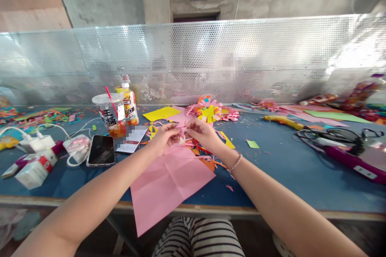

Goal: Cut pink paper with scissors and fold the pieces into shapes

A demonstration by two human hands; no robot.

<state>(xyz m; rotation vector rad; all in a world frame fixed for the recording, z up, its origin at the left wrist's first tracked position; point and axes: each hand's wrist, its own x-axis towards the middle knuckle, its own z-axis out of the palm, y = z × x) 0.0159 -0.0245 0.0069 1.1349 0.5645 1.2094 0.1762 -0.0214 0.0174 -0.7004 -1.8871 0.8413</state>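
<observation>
My left hand [169, 135] and my right hand [201, 131] are close together above the table, fingers pinched toward each other. Something small and pale shows between the fingertips, too small to name. Below them lies a creased pink paper sheet [171, 178], its near corner hanging over the table edge. Whether my fingers touch this sheet is unclear. Behind my hands, pink and yellow paper flowers [209, 112] sit in a heap, beside a yellow paper sheet [161, 113]. Orange and pink scraps lie under my right wrist.
To the left stand a plastic cup [108, 114] with a red straw and a drink bottle [129, 104], near a phone [101, 150] and chargers [37, 142]. On the right are a yellow-handled tool [283, 122] and a purple power strip [352, 162]. A perforated metal screen [265, 56] rises behind.
</observation>
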